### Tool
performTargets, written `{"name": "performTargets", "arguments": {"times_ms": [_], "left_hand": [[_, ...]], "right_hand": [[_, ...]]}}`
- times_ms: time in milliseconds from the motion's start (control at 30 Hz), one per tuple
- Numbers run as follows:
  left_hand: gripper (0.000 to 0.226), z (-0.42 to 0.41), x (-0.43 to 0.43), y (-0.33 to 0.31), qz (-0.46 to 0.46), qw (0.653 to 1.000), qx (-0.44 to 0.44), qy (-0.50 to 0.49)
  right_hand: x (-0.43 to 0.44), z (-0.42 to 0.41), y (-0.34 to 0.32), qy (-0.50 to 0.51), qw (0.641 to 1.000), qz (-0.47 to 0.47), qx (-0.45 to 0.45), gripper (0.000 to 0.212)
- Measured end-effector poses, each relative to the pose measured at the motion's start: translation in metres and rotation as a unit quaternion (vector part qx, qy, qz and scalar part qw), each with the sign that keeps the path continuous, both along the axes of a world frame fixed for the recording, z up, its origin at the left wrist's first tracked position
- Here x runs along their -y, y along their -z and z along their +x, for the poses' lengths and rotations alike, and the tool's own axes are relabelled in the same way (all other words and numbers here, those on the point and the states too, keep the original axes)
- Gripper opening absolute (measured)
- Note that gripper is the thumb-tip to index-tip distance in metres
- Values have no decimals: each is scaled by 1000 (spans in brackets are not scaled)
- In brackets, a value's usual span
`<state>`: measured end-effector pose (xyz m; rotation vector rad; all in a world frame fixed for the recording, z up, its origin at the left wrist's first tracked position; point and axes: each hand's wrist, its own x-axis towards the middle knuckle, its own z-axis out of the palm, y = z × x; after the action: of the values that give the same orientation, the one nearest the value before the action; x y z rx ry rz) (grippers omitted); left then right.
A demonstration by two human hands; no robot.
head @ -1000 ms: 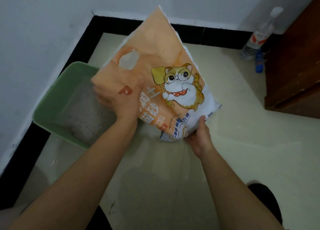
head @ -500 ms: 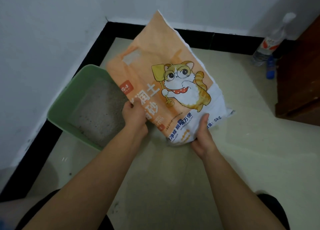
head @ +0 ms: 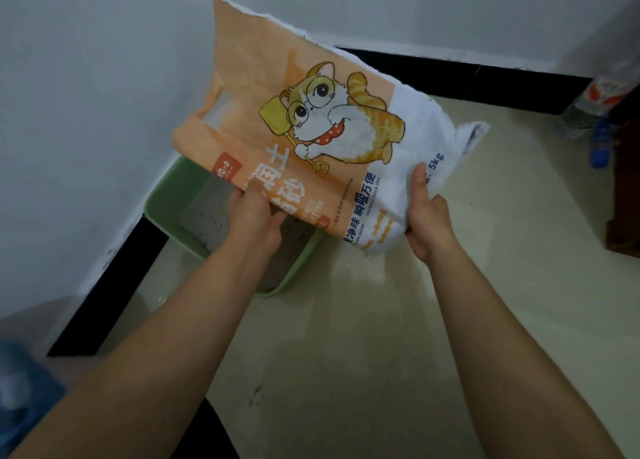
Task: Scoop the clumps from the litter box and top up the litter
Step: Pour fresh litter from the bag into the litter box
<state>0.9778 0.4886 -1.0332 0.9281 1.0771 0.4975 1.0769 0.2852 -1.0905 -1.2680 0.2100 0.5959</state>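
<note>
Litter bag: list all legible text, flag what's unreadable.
"5kg": litter bag, white corner.
"瞬吸万便": bag, blue.
"SUCK OFF": bag, small blue print.
"净味": bag, blue.
Large white characters: partly under the left hand.
Red logo patch, bottle label: blurred.

Mostly hidden behind bag (head: 311, 74): litter box (head: 162, 205); edge crops bottle (head: 602, 93).

Dim, flat indoor light, soft shadows, faint sheen on the floor (head: 502, 303), wide-angle bowing at the edges, lower-left corner blurred.
</note>
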Motion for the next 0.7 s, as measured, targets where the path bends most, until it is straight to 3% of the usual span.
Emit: {"name": "performTargets", "arguments": {"times_ms": [133, 233, 367, 467, 600, 700], "left_hand": [[23, -11, -11, 2, 25, 998, -7, -52], [20, -24, -21, 11, 28, 997, -10, -76], [21, -34, -29, 21, 17, 997, -27, -63], [23, -35, -33, 24, 20, 997, -35, -63], [22, -35, -33, 33, 11, 997, -42, -67], [23, -34, -36, 41, 1, 996, -45, -79]], "right_hand": [[-23, 2, -2, -3, 999, -16, 31, 65], [-37, 0, 13, -73, 995, 67, 25, 36], [-32, -10, 50, -104, 982, 151, -49, 64], [-27, -20, 74, -98, 989, 91, -59, 50], [-41, -39, 88, -145, 986, 23, -74, 62], [-58, -46, 82, -63, 997, -17, -48, 49]]}}
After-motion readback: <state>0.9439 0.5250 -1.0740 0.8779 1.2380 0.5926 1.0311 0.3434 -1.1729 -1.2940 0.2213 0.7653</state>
